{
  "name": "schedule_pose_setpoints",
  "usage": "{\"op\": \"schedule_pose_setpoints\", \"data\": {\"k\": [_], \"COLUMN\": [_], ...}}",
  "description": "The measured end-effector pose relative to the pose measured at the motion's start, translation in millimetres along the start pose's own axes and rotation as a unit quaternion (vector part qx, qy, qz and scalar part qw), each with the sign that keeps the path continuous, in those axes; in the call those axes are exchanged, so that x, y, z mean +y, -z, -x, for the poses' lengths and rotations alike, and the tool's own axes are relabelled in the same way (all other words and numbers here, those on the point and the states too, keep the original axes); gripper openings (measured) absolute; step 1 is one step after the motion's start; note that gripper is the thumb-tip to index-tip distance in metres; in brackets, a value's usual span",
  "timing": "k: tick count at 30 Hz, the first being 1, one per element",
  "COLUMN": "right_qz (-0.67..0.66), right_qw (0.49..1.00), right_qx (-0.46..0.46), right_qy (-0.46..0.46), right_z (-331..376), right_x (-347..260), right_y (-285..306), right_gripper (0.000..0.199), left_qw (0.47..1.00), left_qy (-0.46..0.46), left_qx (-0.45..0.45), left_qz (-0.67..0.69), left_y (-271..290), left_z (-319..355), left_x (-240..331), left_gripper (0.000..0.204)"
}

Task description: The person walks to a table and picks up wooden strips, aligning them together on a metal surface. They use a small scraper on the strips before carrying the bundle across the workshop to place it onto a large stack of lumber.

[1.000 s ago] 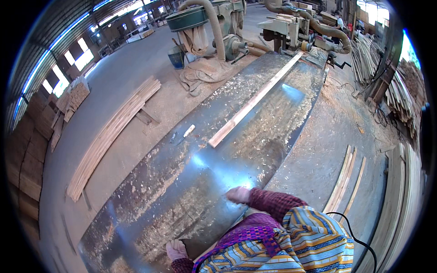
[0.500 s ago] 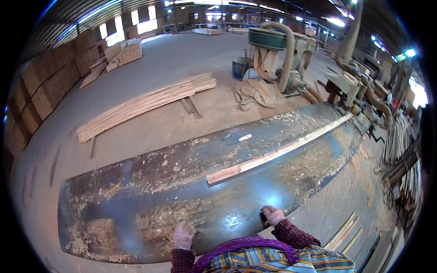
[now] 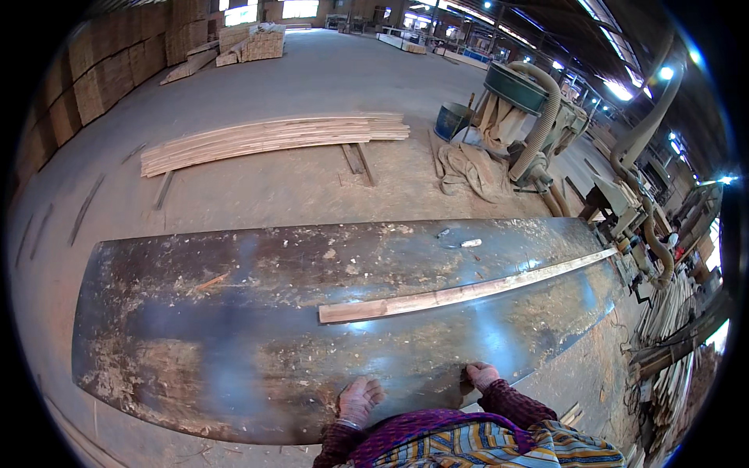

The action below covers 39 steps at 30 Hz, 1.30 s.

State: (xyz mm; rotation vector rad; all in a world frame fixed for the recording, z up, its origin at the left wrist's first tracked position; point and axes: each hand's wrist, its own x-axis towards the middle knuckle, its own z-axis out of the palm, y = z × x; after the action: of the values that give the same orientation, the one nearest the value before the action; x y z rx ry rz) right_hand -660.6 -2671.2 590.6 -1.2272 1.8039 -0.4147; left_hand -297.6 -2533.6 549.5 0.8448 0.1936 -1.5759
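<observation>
A large dark tabletop [image 3: 257, 374], scattered with wood shavings, spreads before me. My left hand [image 3: 360, 400], in a pale glove, is at its near edge with the fingers loosely bent and partly apart; nothing shows in them. Farther right, my gloved right hand [image 3: 483, 376] is closed at the same edge. A dark patch shows below its fingers, and I cannot make out whether it is a held thing. Beyond both hands, apart from them, a long wooden strip [image 3: 460, 292] lies across the table toward the machine at the right end.
A small white-handled tool [image 3: 470, 243] lies near the table's far edge. Past it, a stack of planks [image 3: 265, 143] rests on floor supports. A dust collector [image 3: 519, 90] stands behind, right. Cut strips [image 3: 663, 312] pile up at right; stacked timber [image 3: 117, 78] lines the left.
My view has turned left, so the table and machines sit differently in it. My left hand has come closer to my right hand. The wooden strip still lies on the table.
</observation>
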Motion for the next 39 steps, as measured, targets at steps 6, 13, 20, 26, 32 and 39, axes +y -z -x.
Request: {"op": "schedule_pose_setpoints", "data": {"k": [6,13,20,26,32,39], "right_qz": [0.069,0.047,0.223,0.245,0.211,0.378], "right_qw": [0.997,0.995,0.973,0.964,0.975,0.909], "right_qx": [-0.011,-0.025,-0.028,-0.097,-0.048,0.110], "right_qy": [-0.045,-0.080,-0.047,-0.029,0.051,0.138], "right_z": [10,19,4,-4,-59,-129], "right_x": [-24,-55,-36,-59,-57,-106], "right_y": [0,-8,10,30,74,152], "right_gripper": [0.032,0.034,0.050,0.043,0.041,0.048], "left_qw": [1.000,0.955,0.994,0.992,0.983,0.793], "left_qy": [0.010,-0.144,0.086,0.129,0.013,-0.223], "left_qx": [-0.013,-0.094,-0.063,0.008,0.128,-0.033], "left_qz": [-0.017,-0.242,0.004,-0.011,-0.128,-0.565], "left_y": [-3,37,61,-45,-74,-25], "left_z": [4,-33,-42,9,33,-11], "left_x": [6,-13,-14,27,23,6], "left_gripper": [0.041,0.038,0.036,0.033,0.027,0.036]}}
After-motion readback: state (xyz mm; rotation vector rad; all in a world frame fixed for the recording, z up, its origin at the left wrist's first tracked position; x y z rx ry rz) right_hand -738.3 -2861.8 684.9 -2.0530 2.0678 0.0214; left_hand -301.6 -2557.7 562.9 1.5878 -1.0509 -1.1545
